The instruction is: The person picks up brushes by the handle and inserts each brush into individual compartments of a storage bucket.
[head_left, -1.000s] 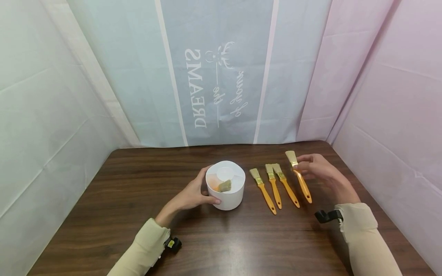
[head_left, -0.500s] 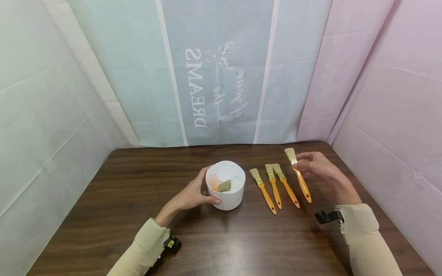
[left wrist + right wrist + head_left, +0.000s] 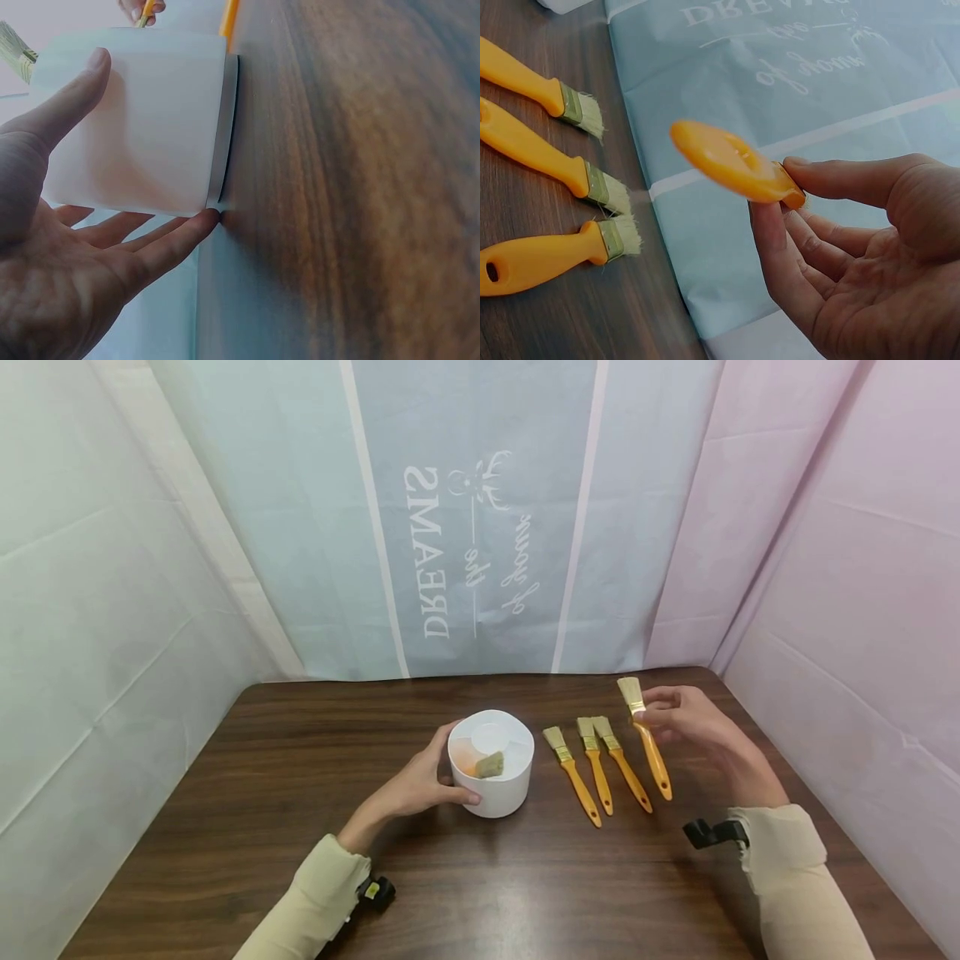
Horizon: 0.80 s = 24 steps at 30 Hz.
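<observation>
My left hand [image 3: 420,783] grips the side of a round white container [image 3: 501,797], thumb at the front and fingers behind. In the left wrist view the thumb lies along the wall of the white container [image 3: 142,127]. One paintbrush [image 3: 491,765] leans inside it, bristles up at the rim. My right hand [image 3: 686,718] pinches another paintbrush [image 3: 651,752] near its metal band, bristles pointing away. The right wrist view shows that paintbrush's orange handle [image 3: 727,161] end-on between thumb and fingers, lifted off the table.
Several paintbrushes lie on the brown wooden table [image 3: 300,760] between the hands: one paintbrush [image 3: 577,785] nearest the container, then a pair, the right one of which is a paintbrush [image 3: 628,775]. A pale blue printed cloth [image 3: 480,552] hangs behind the table's far edge.
The paintbrush in my right hand has shifted slightly up and to the left, its handle tilting a little. The left hand and the container have stayed in place.
</observation>
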Tool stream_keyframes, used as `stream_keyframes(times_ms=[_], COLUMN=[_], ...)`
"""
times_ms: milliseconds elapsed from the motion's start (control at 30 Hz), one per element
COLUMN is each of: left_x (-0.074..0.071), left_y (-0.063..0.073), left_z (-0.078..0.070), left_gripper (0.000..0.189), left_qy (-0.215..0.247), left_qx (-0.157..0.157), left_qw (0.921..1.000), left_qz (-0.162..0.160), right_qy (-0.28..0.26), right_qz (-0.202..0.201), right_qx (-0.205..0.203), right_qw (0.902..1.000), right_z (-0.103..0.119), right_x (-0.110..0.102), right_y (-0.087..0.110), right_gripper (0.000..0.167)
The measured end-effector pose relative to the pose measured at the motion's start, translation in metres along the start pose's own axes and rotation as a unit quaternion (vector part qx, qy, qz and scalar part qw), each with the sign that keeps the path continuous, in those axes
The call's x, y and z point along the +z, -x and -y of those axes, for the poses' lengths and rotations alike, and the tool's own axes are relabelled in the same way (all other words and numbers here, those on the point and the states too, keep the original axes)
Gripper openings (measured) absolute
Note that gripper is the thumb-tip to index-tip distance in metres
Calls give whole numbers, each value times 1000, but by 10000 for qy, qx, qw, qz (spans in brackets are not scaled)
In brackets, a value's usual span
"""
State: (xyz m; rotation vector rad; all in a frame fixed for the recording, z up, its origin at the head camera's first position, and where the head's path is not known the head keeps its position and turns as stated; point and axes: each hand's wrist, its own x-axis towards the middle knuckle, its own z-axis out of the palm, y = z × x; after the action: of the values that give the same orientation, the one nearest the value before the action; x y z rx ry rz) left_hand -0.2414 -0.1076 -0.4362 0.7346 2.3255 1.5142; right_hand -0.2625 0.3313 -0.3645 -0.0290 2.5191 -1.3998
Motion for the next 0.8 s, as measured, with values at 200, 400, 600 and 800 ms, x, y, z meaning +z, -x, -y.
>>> stream_keyframes(times_ms=[200,400,600,800], left_x=[0,-1,-2,-2], left_y=[-2,-3,-1,0], left_z=[-1,-2,-3,-2], left_gripper=[114,114,114,114], left_qy=[-45,-83,-23,-55], left_qx=[-12,5,-48,-80], left_qw=[10000,10000,10000,10000], left_qz=[25,39,14,18], right_qy=[-94,-138,-94,-94], right_qz=[14,47,100,98], right_qx=[-133,-170,-209,-259], right_qw=[9999,9997,9997,9996], right_z=[4,13,25,34], right_x=[1,1,6,10], right_y=[3,3,2,5], right_gripper=[69,68,66,62])
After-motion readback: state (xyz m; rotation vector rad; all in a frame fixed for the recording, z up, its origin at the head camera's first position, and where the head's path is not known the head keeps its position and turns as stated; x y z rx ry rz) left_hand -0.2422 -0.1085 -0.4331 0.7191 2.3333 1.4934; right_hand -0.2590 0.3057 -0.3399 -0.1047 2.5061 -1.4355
